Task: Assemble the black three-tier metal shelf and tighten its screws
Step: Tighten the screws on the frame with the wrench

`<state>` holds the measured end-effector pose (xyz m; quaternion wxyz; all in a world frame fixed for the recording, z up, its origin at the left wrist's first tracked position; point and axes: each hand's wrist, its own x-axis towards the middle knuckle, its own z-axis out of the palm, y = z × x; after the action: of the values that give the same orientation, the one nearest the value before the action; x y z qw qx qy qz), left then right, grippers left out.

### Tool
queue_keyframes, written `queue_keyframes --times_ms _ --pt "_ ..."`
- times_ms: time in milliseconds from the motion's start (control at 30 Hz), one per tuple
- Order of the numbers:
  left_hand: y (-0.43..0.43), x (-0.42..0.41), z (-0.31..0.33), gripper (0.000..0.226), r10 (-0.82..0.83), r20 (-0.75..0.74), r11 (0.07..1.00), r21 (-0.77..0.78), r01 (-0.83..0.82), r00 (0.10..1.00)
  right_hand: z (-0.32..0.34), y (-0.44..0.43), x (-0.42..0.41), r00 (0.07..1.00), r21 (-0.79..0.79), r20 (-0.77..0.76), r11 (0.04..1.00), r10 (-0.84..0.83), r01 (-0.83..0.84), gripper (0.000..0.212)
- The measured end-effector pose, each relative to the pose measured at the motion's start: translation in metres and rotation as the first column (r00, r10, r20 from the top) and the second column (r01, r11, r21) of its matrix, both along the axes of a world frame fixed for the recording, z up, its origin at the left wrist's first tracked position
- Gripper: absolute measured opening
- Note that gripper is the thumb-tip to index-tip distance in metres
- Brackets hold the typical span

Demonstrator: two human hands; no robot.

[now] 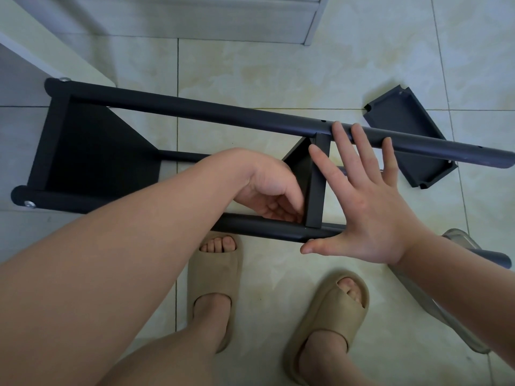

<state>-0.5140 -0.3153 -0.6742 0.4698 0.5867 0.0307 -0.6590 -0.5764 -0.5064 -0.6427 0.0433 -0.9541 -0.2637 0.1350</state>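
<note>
Shelf frame (211, 108): black metal, part-built, lying on its side on the tiled floor (278, 73) in front of the person's feet, its length running left to right across the view.
Far pole (156, 100): runs from the upper left down to the right edge; small holes show along its right part.
Near pole (256, 225): lies parallel to it, closer to the feet, partly hidden by the left forearm.
End tier (92, 151): fixed between the poles at the left end.
Screws: a silver head sits at the left end of the far pole (64, 79) and another at the left end of the near pole (28, 204).
Middle tier (316, 185): stands on edge between the two poles, between the two hands.
Left hand (267, 188): reaches in on the left side of the middle tier, fingers curled at the corner where the tier meets the near pole. Whether they pinch anything, I cannot tell.
Right hand (370, 215): released and flat, fingers spread, on the right side of the middle tier. Its fingertips lie over the far pole and its thumb lies just below the near pole.
Loose tier panel (401, 112): lies flat on the floor beyond the far pole, at the right, unattached.
Slippers: beige, one on the left foot (214, 277) and one on the right foot (331, 310), near the near pole.
Clear plastic object (457, 240): at the right edge, beneath the right forearm; too unclear to name.
</note>
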Motion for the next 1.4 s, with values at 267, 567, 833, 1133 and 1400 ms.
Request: queue_keyframes --times_ms 267,567,833,1133,1400 --pt "-0.0035 0.0028 0.0024 0.009 -0.109 0.076 0.991 0.086 0.102 0.991 -0.0003 -0.0001 0.0000 1.000 0.001 0.005 1.000 0.006 -0.006 0.130" --pt "-0.0033 0.0036 0.0018 0.005 -0.163 0.133 0.981 0.130 0.146 0.978 -0.0003 0.0001 -0.0003 1.000 -0.001 0.008 1.000 0.005 -0.005 0.131" --pt "-0.0012 0.0040 0.0041 0.005 -0.190 0.146 0.977 0.124 0.173 0.971 -0.0012 0.0003 -0.0005 1.000 0.002 0.009 1.000 0.003 -0.003 0.130" --pt "-0.0012 0.0038 0.0022 0.012 -0.142 0.098 0.988 0.072 0.135 0.985 -0.0012 0.0002 -0.0009 1.000 0.001 0.012 1.000 0.004 -0.004 0.130" --pt "-0.0030 0.0028 0.0004 0.007 -0.173 0.148 0.982 0.104 0.159 0.974 -0.0019 -0.0005 -0.0010 1.000 0.002 0.020 1.000 0.003 -0.003 0.130"
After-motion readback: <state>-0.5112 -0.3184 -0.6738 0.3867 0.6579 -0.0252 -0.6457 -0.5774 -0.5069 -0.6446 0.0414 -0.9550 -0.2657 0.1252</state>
